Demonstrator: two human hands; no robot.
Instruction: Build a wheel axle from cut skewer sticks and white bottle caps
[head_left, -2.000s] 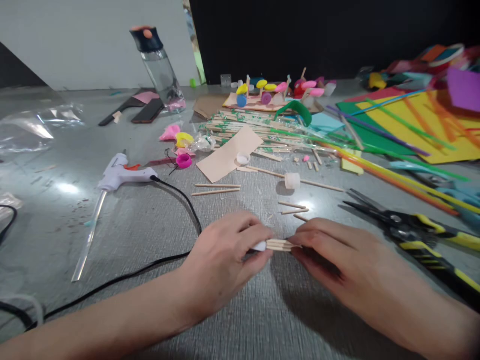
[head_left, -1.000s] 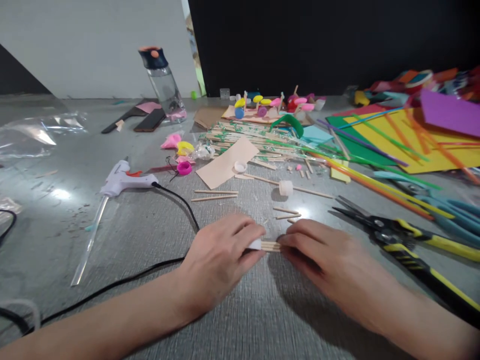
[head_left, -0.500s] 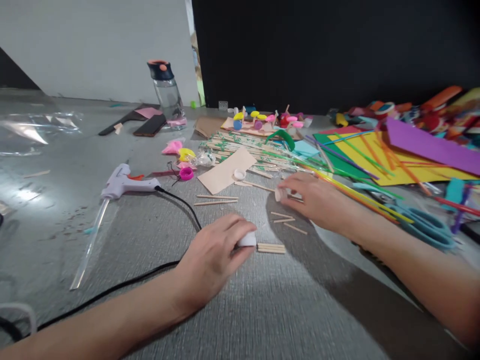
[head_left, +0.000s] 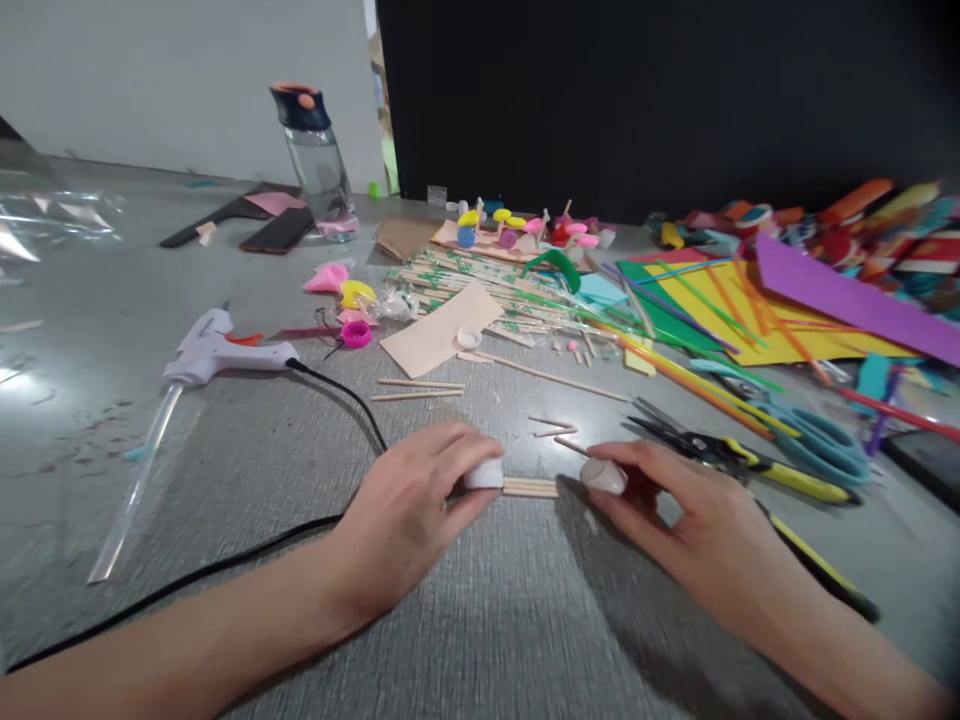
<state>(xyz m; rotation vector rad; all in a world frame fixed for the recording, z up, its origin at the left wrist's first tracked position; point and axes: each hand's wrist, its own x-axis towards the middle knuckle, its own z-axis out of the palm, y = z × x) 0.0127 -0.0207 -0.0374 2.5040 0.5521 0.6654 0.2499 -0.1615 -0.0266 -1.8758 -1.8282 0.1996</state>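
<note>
My left hand is closed around a white bottle cap, held low at the table. Against the cap's right side lie several short wooden sticks side by side. Between the thumb and fingers of my right hand is a second white cap, tilted, a little right of the sticks' free ends. Just behind it rest several loose short sticks. Long-nosed pliers with yellow and black handles lie beyond my right hand, partly covered by it.
On the left lies a white glue gun with its black cord running under my left forearm. A beige card carries another white cap. Blue scissors, coloured sheets and a water bottle stand or lie farther out.
My right hand has come nearer with its cap, from behind the loose sticks to the right end of the stick row. The pliers are now uncovered. My left hand keeps its cap against the sticks.
</note>
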